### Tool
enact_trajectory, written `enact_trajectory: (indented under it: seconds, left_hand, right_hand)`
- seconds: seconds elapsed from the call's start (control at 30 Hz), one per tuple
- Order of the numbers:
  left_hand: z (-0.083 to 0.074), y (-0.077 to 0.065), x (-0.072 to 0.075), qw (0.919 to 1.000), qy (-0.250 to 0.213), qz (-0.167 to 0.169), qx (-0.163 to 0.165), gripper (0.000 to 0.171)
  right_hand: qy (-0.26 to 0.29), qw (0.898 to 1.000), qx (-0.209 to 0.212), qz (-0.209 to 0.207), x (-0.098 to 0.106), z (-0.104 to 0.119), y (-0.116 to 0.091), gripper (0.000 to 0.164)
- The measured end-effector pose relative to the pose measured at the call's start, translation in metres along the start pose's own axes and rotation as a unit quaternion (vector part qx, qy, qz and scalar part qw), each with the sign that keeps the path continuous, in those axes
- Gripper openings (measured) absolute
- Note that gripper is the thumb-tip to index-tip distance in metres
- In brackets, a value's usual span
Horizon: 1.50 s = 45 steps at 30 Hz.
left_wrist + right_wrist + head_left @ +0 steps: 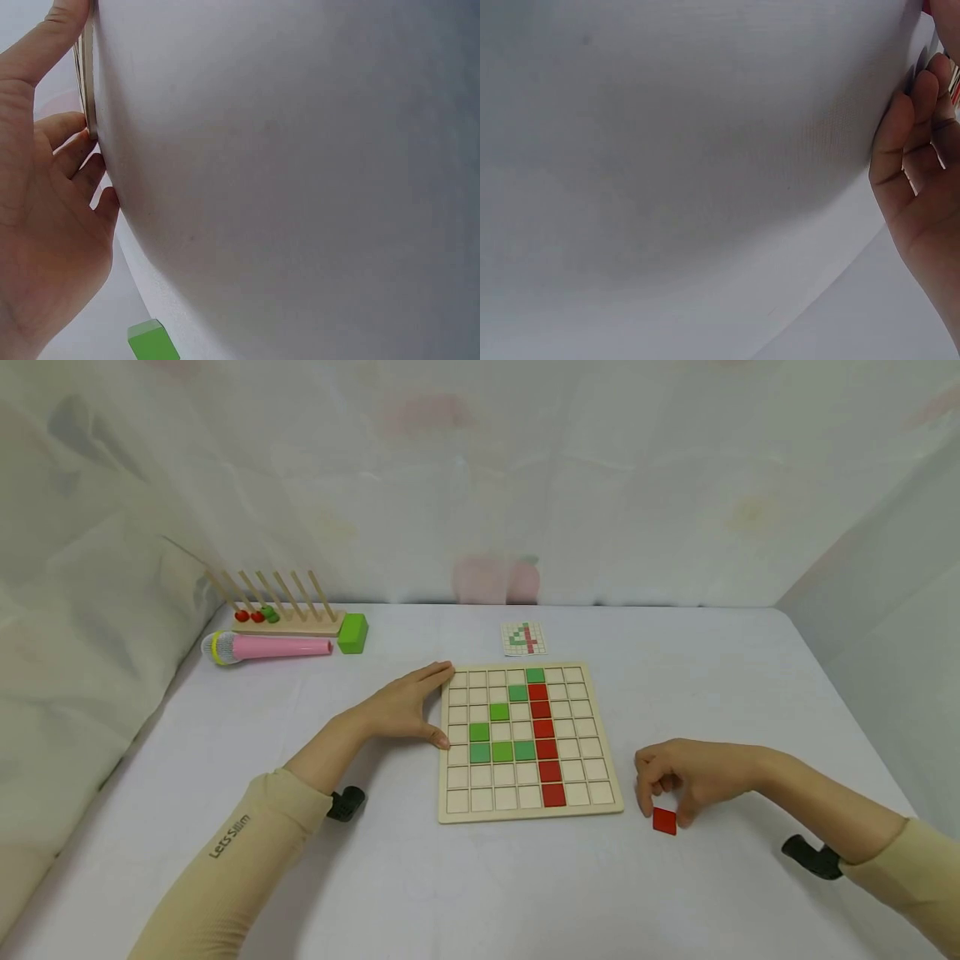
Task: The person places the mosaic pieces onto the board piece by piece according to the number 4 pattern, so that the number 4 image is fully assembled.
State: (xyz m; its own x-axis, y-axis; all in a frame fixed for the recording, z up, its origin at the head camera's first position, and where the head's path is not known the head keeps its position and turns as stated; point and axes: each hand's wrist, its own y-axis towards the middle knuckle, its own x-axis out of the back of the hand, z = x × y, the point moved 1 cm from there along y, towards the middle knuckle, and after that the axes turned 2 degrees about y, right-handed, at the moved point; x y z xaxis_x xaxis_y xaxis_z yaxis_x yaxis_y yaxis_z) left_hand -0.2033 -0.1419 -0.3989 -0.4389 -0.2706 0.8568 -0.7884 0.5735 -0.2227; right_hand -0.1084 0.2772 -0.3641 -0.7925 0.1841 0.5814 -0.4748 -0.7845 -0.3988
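Observation:
A wooden grid board (615, 806) lies flat in the middle of the table. Red tiles (546, 749) form a column right of its centre, and green tiles (499, 712) make a diagonal and a short row beside it. My left hand (397, 706) rests at the board's left side, thumb on the edge and fingers stretched to the upper left corner. In the left wrist view that hand (56, 217) touches the board's rim. Right of the board, my right hand (697, 772) pinches a loose red tile (664, 821) between thumb and forefinger, at the tabletop.
Behind the board lies a small pattern card (523, 639). At the back left are a wooden peg rack (292, 624) with red and green beads, a pink toy microphone (273, 647) and a green block (352, 633). White curtains hang round the table (465, 885).

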Motion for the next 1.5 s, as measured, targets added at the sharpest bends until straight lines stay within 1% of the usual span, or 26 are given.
enact_trajectory:
  seconds: [0.13,0.27,0.37,0.57,0.73,0.9,1.07,1.3,1.5]
  left_hand:
    - [0.001,0.001,0.0,1.0,0.001,-0.001,-0.002,0.124]
    - [0.001,0.001,0.0,1.0,0.001,-0.002,-0.003,0.124]
    - [0.002,0.001,-0.001,1.0,0.004,-0.001,-0.003,0.124]
    - [0.002,0.0,0.0,1.0,0.008,-0.002,0.0,0.124]
    - [0.0,-0.001,0.0,1.0,0.008,-0.001,0.0,0.124]
    - [0.001,0.0,-0.001,1.0,0.007,-0.003,0.0,0.124]
    - [0.002,0.001,-0.002,1.0,0.006,-0.002,-0.001,0.124]
    - [0.002,0.002,-0.002,1.0,0.007,-0.003,-0.002,0.124]
    - [0.002,0.001,-0.002,1.0,0.005,-0.003,-0.003,0.125]
  right_hand:
    - [-0.006,1.0,-0.001,-0.003,0.0,0.0,0.001,0.035]
    - [-0.012,1.0,0.004,-0.009,0.0,0.001,0.002,0.036]
    - [0.0,1.0,0.001,-0.014,0.0,0.001,0.003,0.035]
    - [0.014,0.999,-0.026,-0.03,0.004,0.0,0.005,0.027]
    - [0.037,0.998,-0.023,-0.049,0.014,-0.001,0.011,0.02]
    - [0.042,0.995,-0.03,-0.086,0.025,0.001,0.02,0.018]
    - [0.046,0.992,-0.036,-0.114,0.032,0.003,0.036,0.015]
    - [0.042,0.986,-0.038,-0.155,0.032,0.009,0.06,0.015]
    - [0.036,0.982,-0.039,-0.181,0.031,0.016,0.074,0.013]
